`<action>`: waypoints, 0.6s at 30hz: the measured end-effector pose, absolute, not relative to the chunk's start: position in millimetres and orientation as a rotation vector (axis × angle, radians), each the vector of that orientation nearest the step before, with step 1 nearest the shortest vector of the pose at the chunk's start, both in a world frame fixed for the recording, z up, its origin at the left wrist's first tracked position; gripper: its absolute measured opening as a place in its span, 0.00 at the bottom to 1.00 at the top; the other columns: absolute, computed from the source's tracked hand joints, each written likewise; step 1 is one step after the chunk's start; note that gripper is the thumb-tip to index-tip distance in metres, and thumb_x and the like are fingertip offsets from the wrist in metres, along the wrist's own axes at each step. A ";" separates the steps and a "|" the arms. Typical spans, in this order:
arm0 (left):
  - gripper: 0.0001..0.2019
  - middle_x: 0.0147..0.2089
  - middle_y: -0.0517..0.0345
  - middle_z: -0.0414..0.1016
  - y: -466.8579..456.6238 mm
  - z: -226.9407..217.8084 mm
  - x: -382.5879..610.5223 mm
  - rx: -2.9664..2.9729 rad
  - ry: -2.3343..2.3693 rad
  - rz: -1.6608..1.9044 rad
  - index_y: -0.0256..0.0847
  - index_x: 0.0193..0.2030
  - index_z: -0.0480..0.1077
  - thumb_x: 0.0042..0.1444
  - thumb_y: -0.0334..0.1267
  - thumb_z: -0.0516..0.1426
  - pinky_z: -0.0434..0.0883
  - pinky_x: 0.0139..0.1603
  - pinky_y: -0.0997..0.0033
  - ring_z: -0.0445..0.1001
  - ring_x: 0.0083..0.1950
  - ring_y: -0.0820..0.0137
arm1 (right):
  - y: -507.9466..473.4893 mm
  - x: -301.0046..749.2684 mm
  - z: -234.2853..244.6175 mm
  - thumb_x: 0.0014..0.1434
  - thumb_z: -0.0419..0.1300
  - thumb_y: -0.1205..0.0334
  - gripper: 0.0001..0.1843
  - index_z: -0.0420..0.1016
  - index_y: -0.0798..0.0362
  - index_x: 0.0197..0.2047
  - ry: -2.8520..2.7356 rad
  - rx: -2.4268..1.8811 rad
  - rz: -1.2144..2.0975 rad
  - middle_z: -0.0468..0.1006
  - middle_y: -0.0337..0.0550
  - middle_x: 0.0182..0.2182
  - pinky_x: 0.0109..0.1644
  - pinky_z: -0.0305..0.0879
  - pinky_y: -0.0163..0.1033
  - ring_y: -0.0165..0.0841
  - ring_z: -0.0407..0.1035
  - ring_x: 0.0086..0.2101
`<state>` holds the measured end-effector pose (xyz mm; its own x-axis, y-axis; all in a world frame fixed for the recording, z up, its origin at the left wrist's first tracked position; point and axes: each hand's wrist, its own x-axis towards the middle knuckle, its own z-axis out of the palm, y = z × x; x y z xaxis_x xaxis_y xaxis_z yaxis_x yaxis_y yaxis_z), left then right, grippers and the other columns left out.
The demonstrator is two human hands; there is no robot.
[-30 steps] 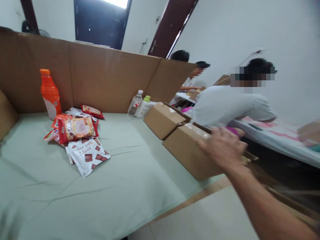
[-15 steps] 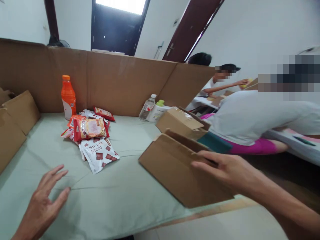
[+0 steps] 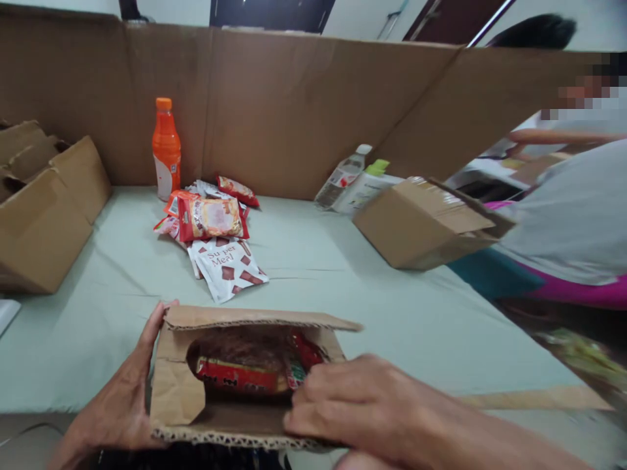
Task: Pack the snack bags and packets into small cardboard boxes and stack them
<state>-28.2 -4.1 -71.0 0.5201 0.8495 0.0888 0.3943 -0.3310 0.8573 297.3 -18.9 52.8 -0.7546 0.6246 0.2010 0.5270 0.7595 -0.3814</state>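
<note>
At the near edge of the counter (image 3: 313, 261) — open cardboard box (image 3: 176, 388), red packages (image 3: 238, 375) inside. Left hand (image 3: 117, 398) grips its left end, fingers along the side. Right hand (image 3: 362, 405) at the opening's right, fingers curled; whether they hold anything — cannot tell. Beyond: pile of snack packets (image 3: 213, 219), then orange bottle (image 3: 166, 150), upright. Taped carton (image 3: 401, 225) farther right.

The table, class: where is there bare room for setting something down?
Beyond the held box, bare cloth lies between the packets and right box, and between that box and the right hand. A narrower patch separates the left box from the packets. Crowded: packets heaped by the orange bottle; clear bottle and white bottle beside the right box.
</note>
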 end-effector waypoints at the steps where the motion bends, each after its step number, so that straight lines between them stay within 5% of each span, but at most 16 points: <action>1: 0.67 0.82 0.51 0.33 -4.6 -75.1 -31.1 1.931 1.007 0.690 0.62 0.77 0.19 0.50 0.52 0.71 0.55 0.72 0.31 0.48 0.78 0.36 | -12.7 300.5 55.1 0.77 0.42 0.52 0.24 0.78 0.48 0.49 -2.646 -0.910 0.447 0.85 0.41 0.40 0.41 0.75 0.33 0.31 0.80 0.39; 7: 0.65 0.82 0.52 0.38 -1.5 -96.4 -38.0 1.901 0.946 0.721 0.61 0.77 0.20 0.51 0.53 0.69 0.55 0.74 0.33 0.52 0.77 0.37 | 21.2 305.0 55.5 0.68 0.60 0.59 0.21 0.72 0.53 0.62 -2.829 -1.126 0.218 0.81 0.49 0.55 0.49 0.78 0.44 0.41 0.78 0.51; 13: 0.66 0.81 0.51 0.39 1.1 -106.7 -38.5 1.800 0.911 0.715 0.61 0.78 0.24 0.47 0.55 0.70 0.49 0.74 0.29 0.50 0.77 0.35 | 37.3 283.8 40.9 0.55 0.69 0.65 0.15 0.75 0.51 0.46 -2.854 -1.352 -0.060 0.83 0.44 0.39 0.32 0.71 0.43 0.41 0.77 0.33; 18: 0.68 0.80 0.49 0.41 -0.9 -107.3 -35.3 1.815 0.915 0.713 0.62 0.77 0.22 0.45 0.54 0.71 0.50 0.74 0.29 0.54 0.75 0.34 | 38.2 273.3 34.0 0.51 0.70 0.74 0.13 0.72 0.50 0.32 -2.864 -1.212 -0.137 0.80 0.38 0.28 0.36 0.67 0.42 0.38 0.74 0.29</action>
<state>-35.3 -0.9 -107.3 0.5504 0.8313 0.0779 0.2789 -0.2709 0.9213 273.3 38.2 34.0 -0.6966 0.7150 0.0603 0.7175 0.6931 0.0696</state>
